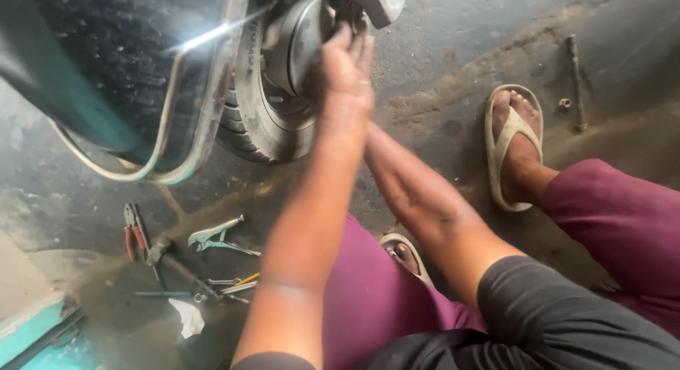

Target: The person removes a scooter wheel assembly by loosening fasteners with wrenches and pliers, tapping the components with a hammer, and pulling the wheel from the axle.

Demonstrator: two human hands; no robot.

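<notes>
Up at the top of the view, the left hand [346, 72] is raised against the hub of a small wheel [265, 101], its fingers [354, 41] pressed onto the metal parts beside the round hub plate [297, 41]. Whether its grip is closed around anything there cannot be told — the back of the hand hides what lies under the fingers. The right forearm runs up behind the left arm and the right hand itself is hidden, so its grip cannot be told either. The wheel stands upright on its tyre on the concrete floor [439, 51], tucked under a dark body panel with a teal edge and a bent metal guard rail [170, 108].

Lower left on the floor lie tools, well apart from the hands — red-handled pliers [132, 232], locking pliers [216, 237], and a loose cluster of screwdrivers and rods [212, 288] beside a white rag [188, 317]. The person squats in maroon trousers [375, 299], with a pale sandal [511, 147] on the foot at right. Beyond that sandal a long bolt [575, 83] lies on the floor with a nut [564, 102] just beside it.
</notes>
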